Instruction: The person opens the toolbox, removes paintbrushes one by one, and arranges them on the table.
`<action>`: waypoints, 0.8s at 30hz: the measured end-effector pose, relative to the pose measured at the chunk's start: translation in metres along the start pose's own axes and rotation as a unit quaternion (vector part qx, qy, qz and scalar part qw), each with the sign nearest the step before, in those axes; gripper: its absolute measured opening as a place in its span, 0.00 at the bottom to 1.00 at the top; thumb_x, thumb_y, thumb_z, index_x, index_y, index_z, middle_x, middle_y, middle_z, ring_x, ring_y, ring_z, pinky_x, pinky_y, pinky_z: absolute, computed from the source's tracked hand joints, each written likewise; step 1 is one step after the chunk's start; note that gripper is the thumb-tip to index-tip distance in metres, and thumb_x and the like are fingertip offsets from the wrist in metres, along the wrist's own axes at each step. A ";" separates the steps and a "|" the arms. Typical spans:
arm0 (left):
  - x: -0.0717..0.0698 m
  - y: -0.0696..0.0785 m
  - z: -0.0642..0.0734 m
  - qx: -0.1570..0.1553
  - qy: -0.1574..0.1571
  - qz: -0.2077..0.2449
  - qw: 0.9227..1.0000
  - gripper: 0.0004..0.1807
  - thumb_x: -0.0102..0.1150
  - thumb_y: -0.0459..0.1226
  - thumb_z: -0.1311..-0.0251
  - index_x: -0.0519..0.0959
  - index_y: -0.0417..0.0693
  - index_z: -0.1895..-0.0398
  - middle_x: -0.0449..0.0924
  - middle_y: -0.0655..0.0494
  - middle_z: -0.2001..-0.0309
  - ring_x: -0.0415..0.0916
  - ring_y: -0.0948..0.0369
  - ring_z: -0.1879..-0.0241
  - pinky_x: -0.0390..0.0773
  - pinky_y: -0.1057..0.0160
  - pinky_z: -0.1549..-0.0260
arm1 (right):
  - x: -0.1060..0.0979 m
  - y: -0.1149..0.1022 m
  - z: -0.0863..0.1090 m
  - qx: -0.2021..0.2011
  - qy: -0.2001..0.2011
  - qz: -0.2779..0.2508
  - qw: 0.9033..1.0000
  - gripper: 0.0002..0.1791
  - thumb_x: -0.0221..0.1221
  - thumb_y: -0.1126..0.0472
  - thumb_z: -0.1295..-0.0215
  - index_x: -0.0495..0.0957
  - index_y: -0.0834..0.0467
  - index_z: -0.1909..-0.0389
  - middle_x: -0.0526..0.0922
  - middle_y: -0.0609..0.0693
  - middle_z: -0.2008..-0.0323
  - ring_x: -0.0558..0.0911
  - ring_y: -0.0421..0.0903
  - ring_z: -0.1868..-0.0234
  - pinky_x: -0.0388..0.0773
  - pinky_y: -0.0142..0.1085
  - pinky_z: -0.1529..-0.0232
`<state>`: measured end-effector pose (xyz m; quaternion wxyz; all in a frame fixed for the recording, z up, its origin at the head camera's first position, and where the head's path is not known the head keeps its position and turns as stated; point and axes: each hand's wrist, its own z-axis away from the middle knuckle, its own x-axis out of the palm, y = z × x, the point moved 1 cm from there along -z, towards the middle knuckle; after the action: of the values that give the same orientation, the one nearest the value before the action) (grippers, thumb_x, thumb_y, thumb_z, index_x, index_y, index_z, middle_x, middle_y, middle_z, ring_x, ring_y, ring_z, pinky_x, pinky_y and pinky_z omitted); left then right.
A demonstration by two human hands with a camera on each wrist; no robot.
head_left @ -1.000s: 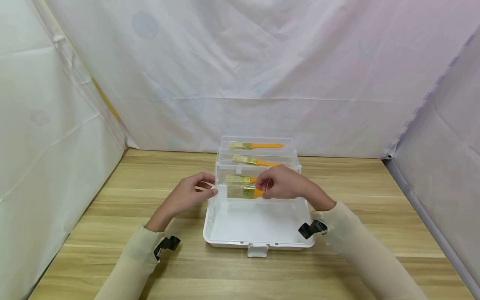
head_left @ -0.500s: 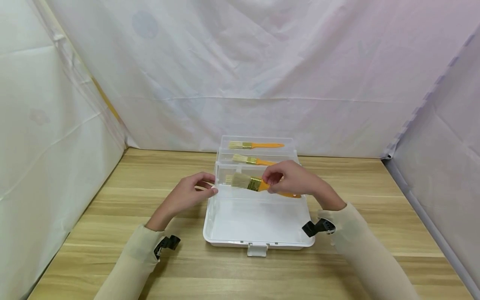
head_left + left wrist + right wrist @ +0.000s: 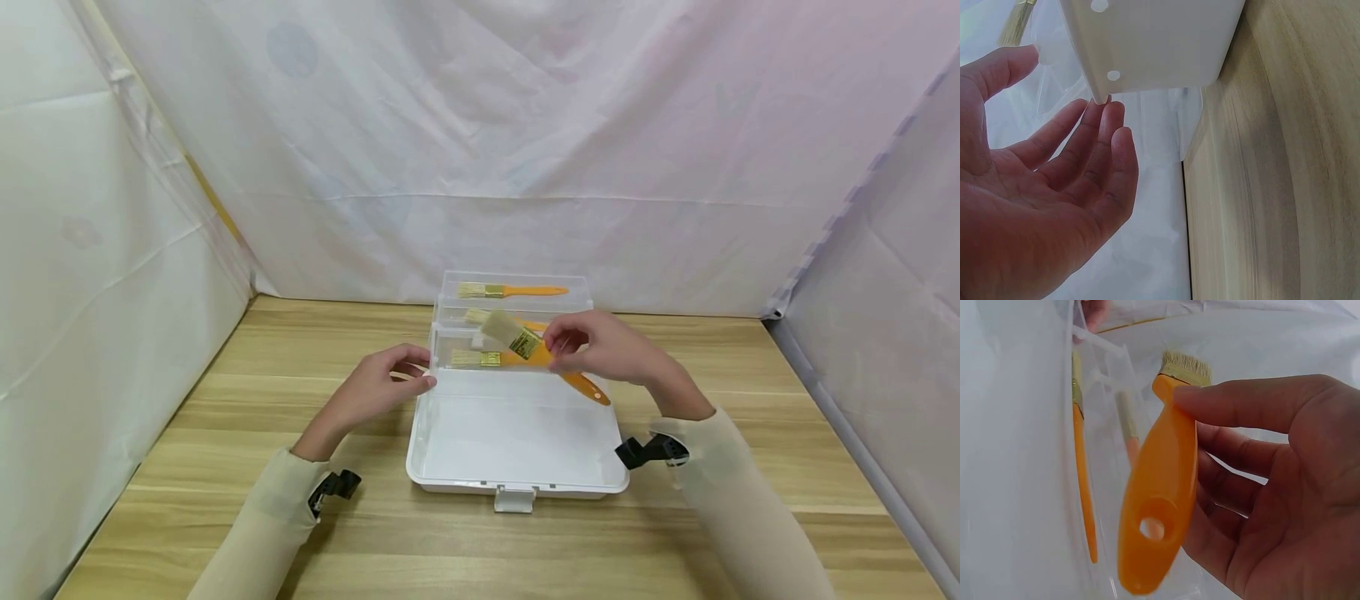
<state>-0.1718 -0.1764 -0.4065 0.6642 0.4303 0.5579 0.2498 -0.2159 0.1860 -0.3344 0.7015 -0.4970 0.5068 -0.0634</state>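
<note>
Showing what the head view hides, the left wrist view gives the white side wall (image 3: 1154, 47) of a toolbox (image 3: 517, 442), marked by two pale round spots. Only the head view lays out the toolbox's clear stepped trays (image 3: 579, 302), with three slim paintbrushes (image 3: 513, 291) lying one to a tray. The right wrist view uncovers one slim brush's whole orange handle and the round hole of the wide flat paintbrush (image 3: 540, 354). At the toolbox's left edge, the left hand (image 3: 378, 387) is loosely spread, fingers slightly bent, fingertips at the wall's corner. Above the front tray, the wide brush slants, bristles up-left, handle down-right. Its neck is pinched by the right hand (image 3: 611, 354), thumb on one face, fingers behind.
</note>
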 end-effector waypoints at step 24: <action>0.000 0.000 0.000 -0.006 0.004 -0.005 1.000 0.22 0.71 0.44 0.27 0.83 0.44 0.36 0.88 0.51 0.45 0.85 0.51 0.44 0.84 0.47 0.45 | -0.031 0.044 0.035 0.101 0.113 -0.184 0.971 0.18 0.69 0.67 0.27 0.76 0.72 0.45 0.85 0.55 0.55 0.86 0.48 0.55 0.89 0.42 0.54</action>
<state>-0.1723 -0.1761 -0.4064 0.6659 0.4229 0.5607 0.2515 -0.2216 0.2489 -0.3483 0.6624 -0.4981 0.4737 -0.2980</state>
